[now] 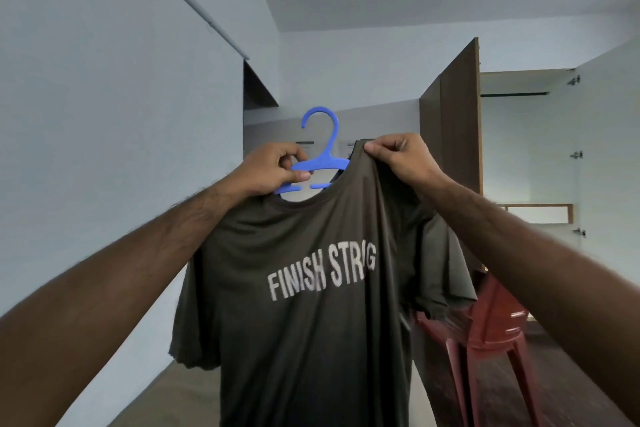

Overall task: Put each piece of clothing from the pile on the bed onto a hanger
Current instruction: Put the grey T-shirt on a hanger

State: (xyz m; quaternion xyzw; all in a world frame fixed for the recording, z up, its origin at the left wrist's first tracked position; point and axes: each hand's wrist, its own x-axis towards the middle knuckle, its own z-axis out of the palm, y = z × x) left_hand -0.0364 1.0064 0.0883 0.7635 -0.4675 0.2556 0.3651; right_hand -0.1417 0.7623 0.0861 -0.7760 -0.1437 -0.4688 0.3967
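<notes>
Right, you've got the dark olive T-shirt (311, 288) hanging straight down in front of you at chest height, long axis vertical, its white lettering facing you and the neck opening at the top. The blue hanger (320, 163) stands upright, hook pointing up and curling to your left, its crossbar running roughly level across the neckline. The hanger's right end is tucked inside the collar; the left end sits outside the fabric.

Your left hand (273, 170) curls its fingers round the hanger's left arm, thumb below, fingers over the top. Your right hand (398, 158) pinches the right side of the collar between thumb and fingertips, lifting it up higher than the hanger's shoulder.

A pale wall (121, 97) runs close along your left. An open brown wardrobe door (457, 135) stands beyond the shirt on the right, and a red plastic chair (485, 333) sits low on the right, just behind the hanging sleeve. Between wall and door there's open room ahead.
</notes>
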